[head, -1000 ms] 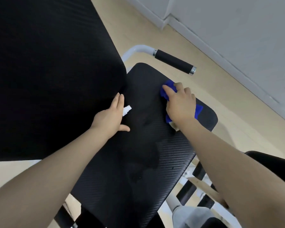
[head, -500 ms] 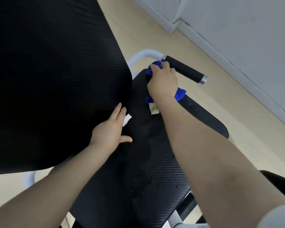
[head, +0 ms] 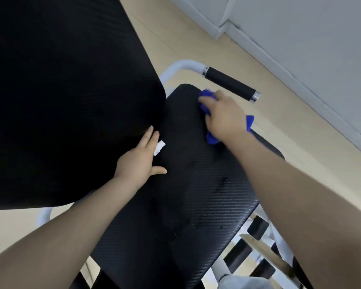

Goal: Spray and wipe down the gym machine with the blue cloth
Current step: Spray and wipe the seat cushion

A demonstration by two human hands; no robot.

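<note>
The gym machine's black textured seat pad fills the middle, with the tall black backrest on the left. My right hand holds the bunched blue cloth and presses it on the far part of the seat, just below the handle. The cloth sticks out in front of the fingers and behind the wrist. My left hand rests flat on the seat where it meets the backrest, fingers straight and thumb spread. A small white piece shows beside its fingers. Wet droplets speckle the near right of the seat.
A white frame tube with a black foam handle curves past the seat's far edge. Black rollers and white frame bars sit at the lower right. A pale wooden floor runs to a grey wall with a skirting board.
My right hand swept the cloth from the seat's right side up to the far corner by the handle, then drew back a little. My left hand stayed put.
</note>
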